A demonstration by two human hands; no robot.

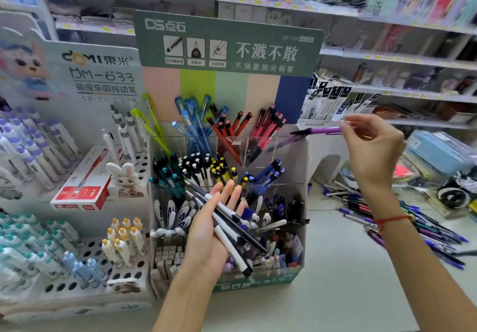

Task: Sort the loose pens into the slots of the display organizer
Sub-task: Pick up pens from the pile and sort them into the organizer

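Above the organizer's top-right corner, the right hand (371,145) pinches a purple pen (320,130) by its tail end w/ thumb and fingertips; other fingers curled loosely. Pen lies roughly horizontal, dark tip pointing left toward the display organizer (305,166), tip just over the back-right slot. That slot sits down and left of the tip, so the pen likely needs tilting tip-down to drop in. Right hand is the nearer one for this.

Left hand (216,228) is palm-up in front of the organizer's middle rows, fingers mostly straight, carrying a bundle of white and dark pens (232,231) lying diagonally across the palm, held by nothing more than the palm as far as I can tell.

More loose pens (402,223) are spread on the desk (335,293) to the right, beneath the right forearm. Red pens (268,127) stick up from the neighbouring back slot, close to the purple tip; could snag it. A white pen rack (85,256) stands left, well apart.
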